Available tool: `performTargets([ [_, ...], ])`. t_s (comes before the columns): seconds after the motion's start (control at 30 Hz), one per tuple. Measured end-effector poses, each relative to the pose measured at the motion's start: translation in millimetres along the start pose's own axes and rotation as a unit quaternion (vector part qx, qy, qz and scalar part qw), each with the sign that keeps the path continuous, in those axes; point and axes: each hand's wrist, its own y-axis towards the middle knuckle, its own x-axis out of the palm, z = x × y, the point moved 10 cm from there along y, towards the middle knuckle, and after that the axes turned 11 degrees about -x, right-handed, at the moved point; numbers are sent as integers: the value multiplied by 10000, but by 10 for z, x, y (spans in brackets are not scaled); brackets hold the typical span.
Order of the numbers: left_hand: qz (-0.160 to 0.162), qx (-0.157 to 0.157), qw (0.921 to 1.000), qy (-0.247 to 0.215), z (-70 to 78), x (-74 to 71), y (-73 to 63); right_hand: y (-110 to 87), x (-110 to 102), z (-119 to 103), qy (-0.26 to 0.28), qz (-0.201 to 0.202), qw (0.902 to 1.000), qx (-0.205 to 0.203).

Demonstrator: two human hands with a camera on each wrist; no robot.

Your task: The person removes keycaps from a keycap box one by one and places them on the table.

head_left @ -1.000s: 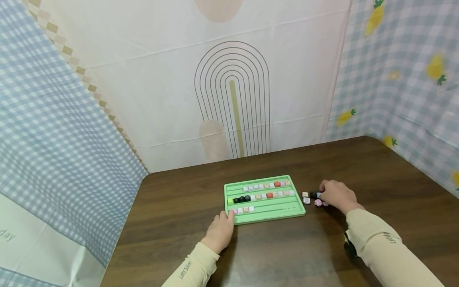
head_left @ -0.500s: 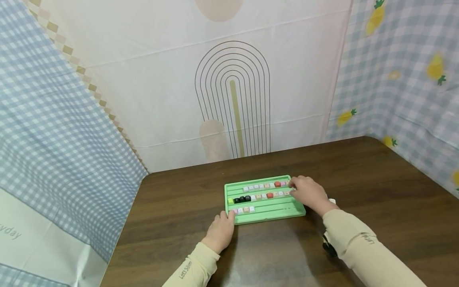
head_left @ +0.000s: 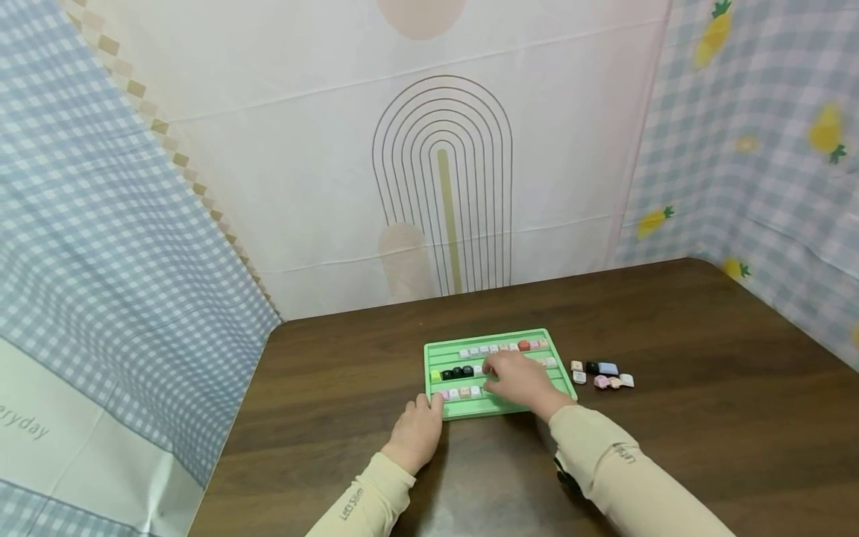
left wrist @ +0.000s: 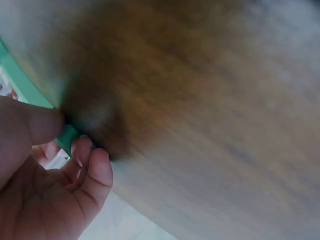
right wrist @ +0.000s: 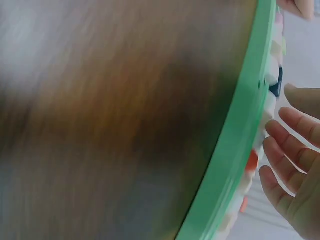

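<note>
A light green tray [head_left: 467, 409] with rows of small colored keycaps lies on the table. My left hand [head_left: 416, 432] grips its near left corner; in the left wrist view the thumb [left wrist: 46, 124] and curled fingers [left wrist: 100, 170] meet at the green edge. Over the tray's middle, my right hand [head_left: 522, 380] hovers with bent, spread fingers, hiding part of the middle row. No keycap shows between those fingers [right wrist: 282, 140] in the right wrist view. A yellow-green keycap [head_left: 436, 376] and several black keycaps [head_left: 458, 372] begin the middle row. The lowest row holds several keycaps at its left end.
Right of the tray lie loose keycaps, among them a black keycap [head_left: 592, 368], a long light blue keycap [head_left: 608, 368] and a pink keycap [head_left: 600, 382]. The brown table [head_left: 335, 388] meets a printed curtain [head_left: 322, 186] at the back.
My right hand has moved left from the loose keycaps, past the tray's right side, to over its middle. The left hand stays at the corner.
</note>
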Motion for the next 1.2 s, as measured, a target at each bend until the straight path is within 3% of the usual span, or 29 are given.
performTargets([
  [0.27, 173, 7, 9997, 191, 28, -44, -23, 43, 174, -162, -224, -62, 9996, -155],
  [0.7, 323, 9, 9992, 237, 37, -42, -28, -3, 133, -183, -353, 206, 9986, -336],
  [0.93, 476, 100, 9983, 325, 63, -78, -39, -101, -130, 116, -116, 291, 9995, 65],
  [1.2, 397, 72, 9987, 324, 53, -61, -39, -442, -537, 781, 141, 348, 9956, 863],
])
